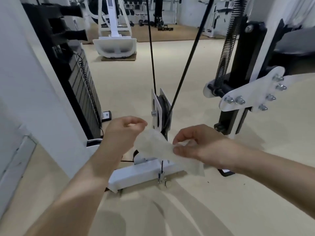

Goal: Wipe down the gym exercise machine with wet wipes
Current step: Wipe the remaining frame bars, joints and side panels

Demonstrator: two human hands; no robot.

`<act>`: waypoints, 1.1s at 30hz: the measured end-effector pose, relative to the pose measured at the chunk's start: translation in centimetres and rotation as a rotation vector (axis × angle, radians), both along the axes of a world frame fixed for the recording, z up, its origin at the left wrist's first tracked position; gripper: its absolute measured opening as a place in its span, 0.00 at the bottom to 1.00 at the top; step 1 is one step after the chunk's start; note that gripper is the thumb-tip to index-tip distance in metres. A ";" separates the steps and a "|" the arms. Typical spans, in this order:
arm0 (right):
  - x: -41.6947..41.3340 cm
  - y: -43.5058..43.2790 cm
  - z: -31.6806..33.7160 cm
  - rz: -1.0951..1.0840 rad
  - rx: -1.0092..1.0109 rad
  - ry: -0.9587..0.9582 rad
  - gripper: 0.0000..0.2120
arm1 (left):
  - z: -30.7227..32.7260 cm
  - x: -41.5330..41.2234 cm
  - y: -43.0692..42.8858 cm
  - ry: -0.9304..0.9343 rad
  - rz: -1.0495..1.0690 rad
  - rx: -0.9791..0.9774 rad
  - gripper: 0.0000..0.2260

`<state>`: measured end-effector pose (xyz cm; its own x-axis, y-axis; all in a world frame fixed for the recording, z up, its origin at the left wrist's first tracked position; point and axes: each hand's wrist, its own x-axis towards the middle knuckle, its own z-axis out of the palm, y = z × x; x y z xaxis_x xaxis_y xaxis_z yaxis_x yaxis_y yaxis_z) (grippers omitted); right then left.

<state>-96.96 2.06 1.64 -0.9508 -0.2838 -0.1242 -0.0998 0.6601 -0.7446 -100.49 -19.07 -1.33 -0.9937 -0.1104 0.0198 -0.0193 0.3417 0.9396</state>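
A white wet wipe (158,147) is stretched between my two hands above the machine's base. My left hand (122,132) pinches its upper left end with curled fingers. My right hand (199,144) pinches the wipe near its middle, and a loose end hangs down below that hand. Just behind the wipe stands the cable machine's white pulley bracket (161,110) with black cables running up from it. The white base bar (144,174) lies on the floor below my hands.
A white upright with a black weight stack (81,92) and coiled cord rises at the left. A black-and-white frame post (242,79) with a spring and bolted plate stands at the right. Other white machines (115,41) and dumbbell racks fill the far room. Beige floor surrounds the base.
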 end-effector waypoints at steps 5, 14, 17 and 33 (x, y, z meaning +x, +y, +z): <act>-1.3 -2.5 -1.8 -0.044 -0.048 0.157 0.05 | -0.1 -1.0 2.8 0.027 0.031 0.395 0.05; -3.8 -4.6 -6.0 -0.111 -0.247 0.334 0.10 | -2.1 1.0 -1.0 -0.284 -0.251 -0.102 0.03; -3.6 -5.0 -8.2 -0.216 -0.405 0.179 0.09 | -0.4 -1.1 -0.3 -0.290 0.005 -0.334 0.02; -1.4 -5.5 -7.0 0.203 0.568 0.836 0.23 | -7.8 -4.6 4.9 -0.054 0.540 1.140 0.06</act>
